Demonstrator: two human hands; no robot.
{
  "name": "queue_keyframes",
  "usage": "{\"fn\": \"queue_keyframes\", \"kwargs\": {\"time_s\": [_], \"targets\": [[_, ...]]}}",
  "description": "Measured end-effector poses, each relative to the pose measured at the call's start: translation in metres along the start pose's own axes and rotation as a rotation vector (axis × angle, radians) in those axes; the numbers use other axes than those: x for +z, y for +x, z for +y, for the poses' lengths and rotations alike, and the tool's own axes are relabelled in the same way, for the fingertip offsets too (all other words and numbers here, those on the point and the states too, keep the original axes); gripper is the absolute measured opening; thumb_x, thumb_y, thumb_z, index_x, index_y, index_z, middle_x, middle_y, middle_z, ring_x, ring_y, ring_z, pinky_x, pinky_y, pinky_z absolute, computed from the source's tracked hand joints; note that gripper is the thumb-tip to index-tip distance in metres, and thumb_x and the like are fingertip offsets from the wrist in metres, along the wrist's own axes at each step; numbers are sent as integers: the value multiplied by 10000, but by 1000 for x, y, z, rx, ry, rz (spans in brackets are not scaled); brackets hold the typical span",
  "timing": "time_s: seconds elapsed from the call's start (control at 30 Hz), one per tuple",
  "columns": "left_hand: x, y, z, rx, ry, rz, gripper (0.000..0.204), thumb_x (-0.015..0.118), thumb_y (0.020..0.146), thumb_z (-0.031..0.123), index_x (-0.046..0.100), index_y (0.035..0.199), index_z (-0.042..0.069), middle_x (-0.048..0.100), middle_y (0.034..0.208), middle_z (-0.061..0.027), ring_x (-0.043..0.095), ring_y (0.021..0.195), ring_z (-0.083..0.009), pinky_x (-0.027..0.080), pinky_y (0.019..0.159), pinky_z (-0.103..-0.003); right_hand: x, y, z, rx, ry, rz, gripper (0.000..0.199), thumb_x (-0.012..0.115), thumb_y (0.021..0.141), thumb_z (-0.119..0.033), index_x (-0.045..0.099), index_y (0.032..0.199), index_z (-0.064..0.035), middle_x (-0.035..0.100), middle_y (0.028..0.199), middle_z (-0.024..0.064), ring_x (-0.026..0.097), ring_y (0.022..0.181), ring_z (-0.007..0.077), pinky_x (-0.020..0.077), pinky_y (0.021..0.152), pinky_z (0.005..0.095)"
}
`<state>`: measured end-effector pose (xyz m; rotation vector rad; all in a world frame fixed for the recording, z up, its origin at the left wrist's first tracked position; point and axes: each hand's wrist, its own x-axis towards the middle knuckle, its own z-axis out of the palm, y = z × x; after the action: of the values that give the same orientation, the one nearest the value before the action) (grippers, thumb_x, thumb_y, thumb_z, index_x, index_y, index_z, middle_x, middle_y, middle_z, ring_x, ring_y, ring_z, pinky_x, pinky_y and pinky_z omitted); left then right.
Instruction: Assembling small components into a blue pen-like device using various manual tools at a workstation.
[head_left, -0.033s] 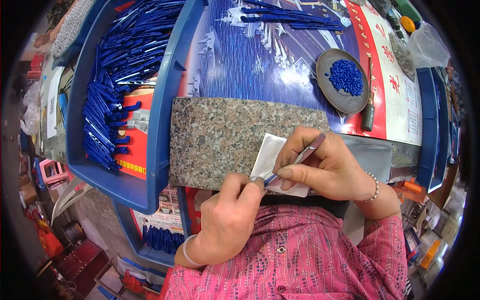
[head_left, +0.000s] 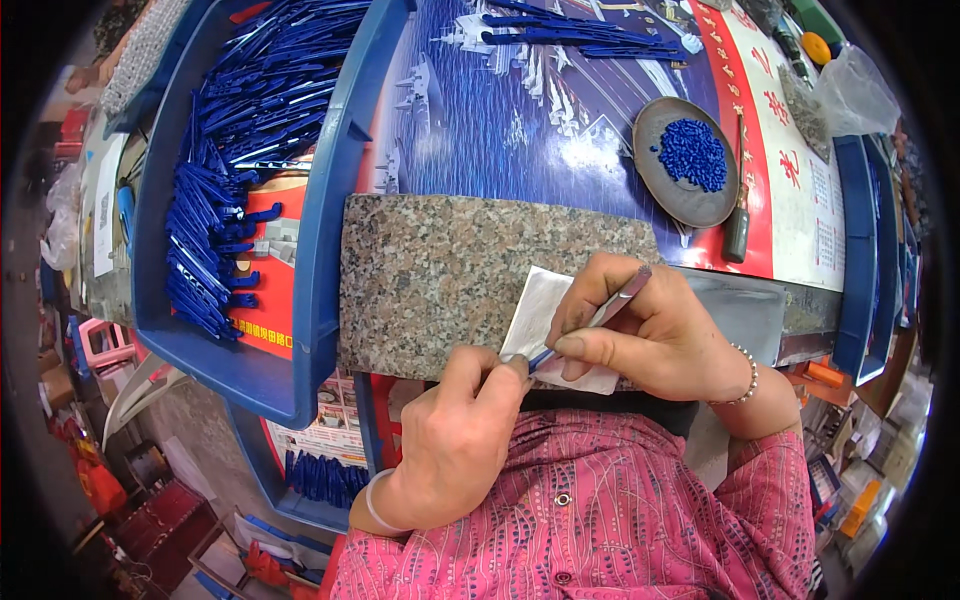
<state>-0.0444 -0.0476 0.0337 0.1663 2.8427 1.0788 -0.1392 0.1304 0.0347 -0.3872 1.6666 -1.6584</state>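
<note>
The right hand pinches a slim metal tool like a pen, its tip meeting a small blue piece gripped in the left hand fingertips, over a white paper on the granite slab. This looks like a fitting step; steady alignment matters next. Blue pellets fill a round dish; blue clips fill the blue tray.

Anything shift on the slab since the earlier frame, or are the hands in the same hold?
Nothing visibly changed. The right hand holds the thin metal tool as before, the left hand pinches the small blue part at its tip, and the white paper lies on the granite slab where it was.
</note>
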Motion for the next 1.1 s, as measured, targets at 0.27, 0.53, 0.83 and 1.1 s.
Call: {"fn": "queue_keyframes", "kwargs": {"time_s": [0.27, 0.53, 0.83, 1.1], "targets": [[1, 0, -1, 7, -4, 4, 154, 648, 747, 1, 595, 890, 19, 526, 792, -125, 580, 614, -288, 459, 510, -359, -2, -1, -2, 6, -53, -24, 130, 613, 842, -56, 502, 855, 10, 602, 790, 60, 635, 719, 108, 514, 608, 218], [5, 0, -7, 86, 50, 57, 153, 630, 740, 46, 582, 885, 53, 520, 784, -75, 570, 514, -218, 456, 433, -329, -2, -1, -1, 32, -41, -36, 121, 609, 844, -46, 512, 877, 17, 603, 852, 81, 622, 736, 109, 517, 632, 225], [1, 1, -2, 8, -7, 5, 163, 660, 733, -3, 603, 884, 18, 527, 790, -129, 581, 606, -288, 459, 507, -358, -3, -1, -2, 24, -42, -37, 114, 603, 846, -34, 508, 876, 22, 602, 856, 86, 616, 736, 106, 518, 634, 222], [1, 1, -1, 6, -8, 8, 161, 663, 734, 3, 603, 882, 21, 532, 790, -129, 585, 611, -291, 462, 505, -359, -3, -1, -3, 24, -42, -47, 111, 607, 841, -27, 512, 871, 22, 602, 849, 85, 614, 728, 104, 517, 631, 222]]}}
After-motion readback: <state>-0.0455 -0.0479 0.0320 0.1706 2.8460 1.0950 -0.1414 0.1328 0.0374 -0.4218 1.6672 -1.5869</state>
